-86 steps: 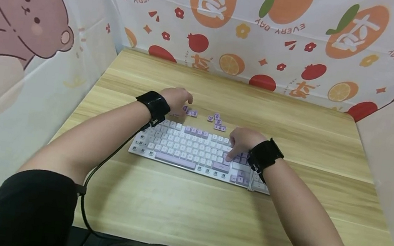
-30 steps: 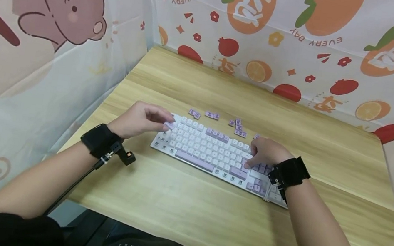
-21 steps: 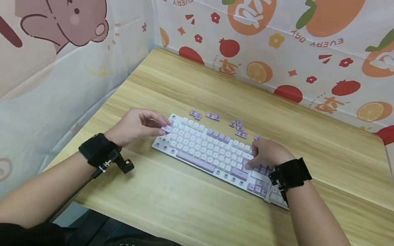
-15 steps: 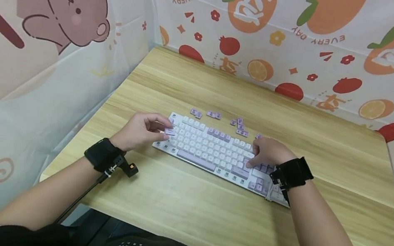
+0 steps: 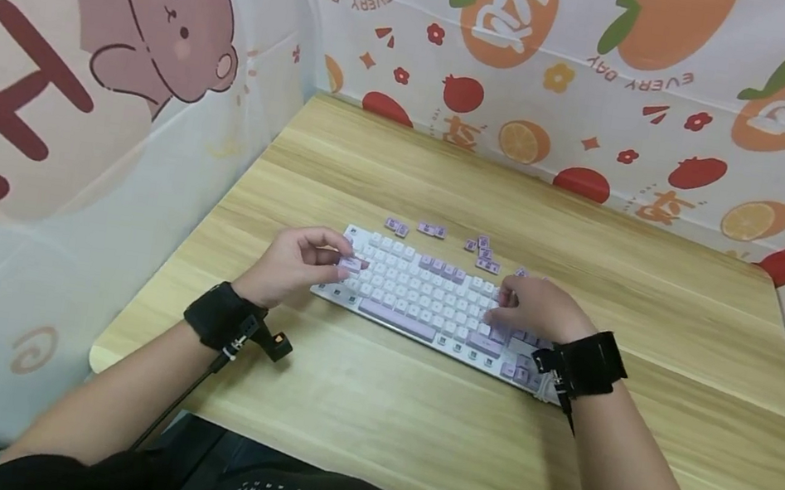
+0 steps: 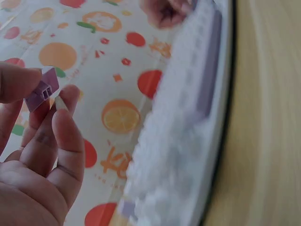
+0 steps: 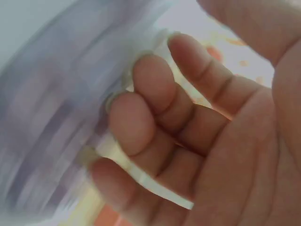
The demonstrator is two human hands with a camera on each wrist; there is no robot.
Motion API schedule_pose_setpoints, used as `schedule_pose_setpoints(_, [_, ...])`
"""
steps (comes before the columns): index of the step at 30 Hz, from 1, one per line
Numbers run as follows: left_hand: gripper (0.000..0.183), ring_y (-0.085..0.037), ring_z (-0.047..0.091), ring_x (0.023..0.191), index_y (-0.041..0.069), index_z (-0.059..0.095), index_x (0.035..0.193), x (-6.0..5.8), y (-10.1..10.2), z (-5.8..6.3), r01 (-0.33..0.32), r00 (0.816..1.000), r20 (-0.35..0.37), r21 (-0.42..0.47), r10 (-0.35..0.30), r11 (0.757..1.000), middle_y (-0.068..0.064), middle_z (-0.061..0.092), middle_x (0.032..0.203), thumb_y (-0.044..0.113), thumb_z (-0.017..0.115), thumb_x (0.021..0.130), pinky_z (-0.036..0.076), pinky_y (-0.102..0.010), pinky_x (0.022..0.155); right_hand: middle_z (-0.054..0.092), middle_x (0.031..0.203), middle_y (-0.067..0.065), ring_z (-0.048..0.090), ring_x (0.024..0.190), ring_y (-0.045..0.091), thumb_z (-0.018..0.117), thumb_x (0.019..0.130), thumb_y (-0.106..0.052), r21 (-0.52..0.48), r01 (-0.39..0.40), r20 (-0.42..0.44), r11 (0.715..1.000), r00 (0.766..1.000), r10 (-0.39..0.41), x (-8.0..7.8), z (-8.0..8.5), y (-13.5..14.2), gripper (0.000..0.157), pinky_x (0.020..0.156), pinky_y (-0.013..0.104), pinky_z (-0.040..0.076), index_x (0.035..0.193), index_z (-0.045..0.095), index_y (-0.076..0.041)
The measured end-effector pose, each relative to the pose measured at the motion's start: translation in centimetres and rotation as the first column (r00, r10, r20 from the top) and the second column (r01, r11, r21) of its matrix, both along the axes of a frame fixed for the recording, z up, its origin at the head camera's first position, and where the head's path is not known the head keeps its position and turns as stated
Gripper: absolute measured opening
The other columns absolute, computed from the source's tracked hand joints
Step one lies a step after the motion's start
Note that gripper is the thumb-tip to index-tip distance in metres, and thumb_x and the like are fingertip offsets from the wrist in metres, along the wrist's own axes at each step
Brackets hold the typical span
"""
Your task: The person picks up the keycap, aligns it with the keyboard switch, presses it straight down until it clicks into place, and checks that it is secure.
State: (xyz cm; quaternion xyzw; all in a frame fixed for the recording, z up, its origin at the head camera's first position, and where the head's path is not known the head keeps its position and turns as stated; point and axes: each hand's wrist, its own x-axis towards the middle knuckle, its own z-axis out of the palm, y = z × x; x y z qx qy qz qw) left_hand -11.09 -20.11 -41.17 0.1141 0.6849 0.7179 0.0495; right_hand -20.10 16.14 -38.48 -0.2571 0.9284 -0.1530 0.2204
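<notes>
A curtained booth: fruit-print cloth (image 5: 581, 79) hangs beyond a wood-grain table (image 5: 384, 411), bear-print cloth (image 5: 127, 149) along the table's left side.

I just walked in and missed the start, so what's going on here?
A person's bare left hand pinches a small purple plastic keycap at the left end of a white-and-purple rectangular keyboard. Their right hand is over its right side. More loose purple keycaps lie beyond it on the pale wood-grain table; several front-row positions look uncapped.
</notes>
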Motion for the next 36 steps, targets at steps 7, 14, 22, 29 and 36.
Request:
schedule_pose_setpoints(7, [0.028, -0.017, 0.069, 0.103, 0.007, 0.063, 0.102, 0.1, 2.6, 0.7, 0.121, 0.993, 0.002, 0.109, -0.122, 0.987, -0.005, 0.06, 0.109, -0.014, 0.064, 0.084, 0.057, -0.025, 0.077, 0.066, 0.098, 0.0, 0.06, 0.081, 0.014, 0.069, 0.093, -0.022, -0.294, -0.311, -0.41, 0.904, 0.895, 0.174, 3.8, 1.6, -4.9, 0.028, 0.07, 0.028, 0.051, 0.12, 0.064, -0.014])
schedule_pose_setpoints(14, [0.031, -0.015, 0.068, 0.097, 0.008, 0.054, 0.107, 0.0, 4.8, 0.5, 0.239, 0.97, 0.005, 0.156, -0.243, 0.958, -0.003, 0.066, 0.104, -0.013, 0.061, 0.085, 0.056, -0.025, 0.081, 0.061, 0.1, 0.002, 0.053, 0.079, 0.012, 0.075, 0.086, -0.009, -0.326, -0.548, -0.629, 0.771, 0.734, 0.256, 6.2, 1.5, -8.0, 0.057, 0.068, 0.023, 0.048, 0.138, 0.056, -0.02])
schedule_pose_setpoints(22, [0.028, -0.011, 0.055, 0.067, 0.003, 0.046, 0.118, -0.7, 6.2, 1.0, 0.231, 0.971, 0.042, 0.098, -0.236, 0.968, -0.001, 0.073, 0.097, -0.002, 0.059, 0.093, 0.042, -0.023, 0.06, 0.063, 0.087, -0.001, 0.051, 0.07, 0.01, 0.077, 0.087, -0.019, -0.336, -0.554, -0.709, 0.762, 0.681, 0.183, 5.8, 1.2, -8.2, 0.029, 0.061, 0.022, 0.044, 0.114, 0.07, -0.014])
schedule_pose_setpoints(29, [0.03, -0.014, 0.065, 0.079, 0.003, 0.056, 0.127, -0.4, 6.4, 1.7, 0.178, 0.984, -0.008, -0.086, -0.179, 0.98, -0.005, 0.074, 0.097, 0.01, 0.058, 0.098, 0.051, -0.027, 0.067, 0.062, 0.071, 0.0, 0.052, 0.06, 0.011, 0.074, 0.089, -0.03, -0.312, -0.498, -0.796, 0.809, 0.602, 0.064, 5.7, 0.5, -8.3, 0.021, 0.059, 0.025, 0.046, 0.094, 0.073, -0.01])
schedule_pose_setpoints(36, [0.026, -0.02, 0.067, 0.087, 0.006, 0.064, 0.118, -0.4, 7.0, 1.8, 0.084, 0.984, -0.136, -0.228, -0.117, 0.97, -0.008, 0.069, 0.1, 0.012, 0.068, 0.093, 0.053, -0.027, 0.068, 0.064, 0.07, 0.0, 0.052, 0.057, 0.012, 0.073, 0.089, -0.03, -0.279, -0.458, -0.833, 0.844, 0.553, 0.025, 5.8, 0.3, -8.3, 0.02, 0.055, 0.027, 0.045, 0.088, 0.073, -0.01])
